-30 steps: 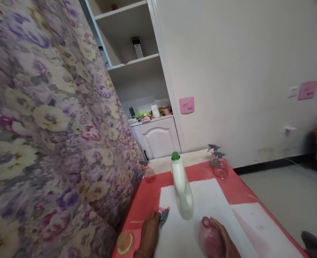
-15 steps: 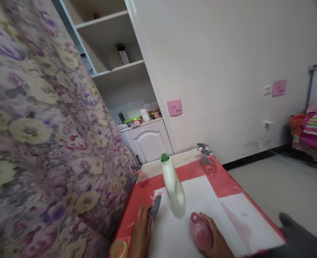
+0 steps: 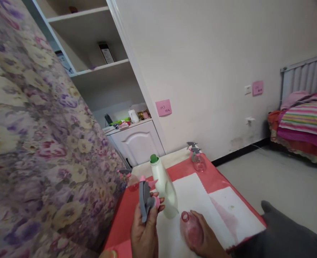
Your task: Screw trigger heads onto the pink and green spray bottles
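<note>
A grey and pink spray head is in the fingers of my left hand, raised in front of a pale green bottle. The bottle stands uncapped on white paper, with green inside its mouth. My right hand wraps the right side of a clear pink bottle, whose open neck points up. Both bottles are over the white paper on the red-covered table.
Spray bottles stand at the table's far right and far left. A round item shows at the near left edge. A floral curtain hangs left; a bed is at the right.
My left hand has lifted the spray head and turned it, so its grey lever and pink collar now show. The view has shifted right. My right hand still holds the pink bottle.
</note>
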The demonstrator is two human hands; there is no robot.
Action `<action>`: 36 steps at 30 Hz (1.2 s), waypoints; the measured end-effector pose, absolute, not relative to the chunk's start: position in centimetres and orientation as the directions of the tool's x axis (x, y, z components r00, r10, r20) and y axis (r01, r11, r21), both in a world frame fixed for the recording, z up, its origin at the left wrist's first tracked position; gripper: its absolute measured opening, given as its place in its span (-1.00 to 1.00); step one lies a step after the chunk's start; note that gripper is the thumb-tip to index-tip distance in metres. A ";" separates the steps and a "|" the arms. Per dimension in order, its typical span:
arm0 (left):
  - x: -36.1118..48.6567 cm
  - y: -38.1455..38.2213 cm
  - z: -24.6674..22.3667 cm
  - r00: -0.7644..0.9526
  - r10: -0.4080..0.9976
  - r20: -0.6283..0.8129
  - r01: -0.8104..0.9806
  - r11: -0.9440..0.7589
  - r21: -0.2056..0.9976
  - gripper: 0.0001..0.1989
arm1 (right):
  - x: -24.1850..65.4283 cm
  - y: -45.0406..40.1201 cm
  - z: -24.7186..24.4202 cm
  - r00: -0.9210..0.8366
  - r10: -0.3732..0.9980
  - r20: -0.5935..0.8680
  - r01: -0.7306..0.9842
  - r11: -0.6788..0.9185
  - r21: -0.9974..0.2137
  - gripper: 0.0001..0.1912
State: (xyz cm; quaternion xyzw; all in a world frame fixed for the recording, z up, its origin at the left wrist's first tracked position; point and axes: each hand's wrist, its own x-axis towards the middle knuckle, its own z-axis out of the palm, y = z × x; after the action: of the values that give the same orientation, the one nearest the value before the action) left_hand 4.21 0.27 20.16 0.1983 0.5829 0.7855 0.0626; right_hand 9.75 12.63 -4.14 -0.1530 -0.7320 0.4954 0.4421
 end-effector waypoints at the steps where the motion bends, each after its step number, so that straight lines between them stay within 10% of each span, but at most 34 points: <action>1: 4.2 0.4 19.8 -0.912 0.343 0.227 0.119 -0.306 0.944 -0.54 | 9.8 12.7 -4.2 -0.574 0.651 0.497 -0.215 0.466 -0.858 -0.39; 36: 3.3 3.9 10.2 -0.807 0.576 0.127 0.124 -0.045 0.991 -0.60 | 9.5 13.3 -5.6 -0.659 0.611 0.440 -0.211 0.412 -0.887 -0.14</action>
State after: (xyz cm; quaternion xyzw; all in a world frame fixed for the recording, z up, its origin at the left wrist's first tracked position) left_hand 3.29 3.85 10.16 0.2611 0.6706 0.6739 0.1675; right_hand 9.45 13.30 -5.61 -0.1344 -0.7437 0.5255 0.3907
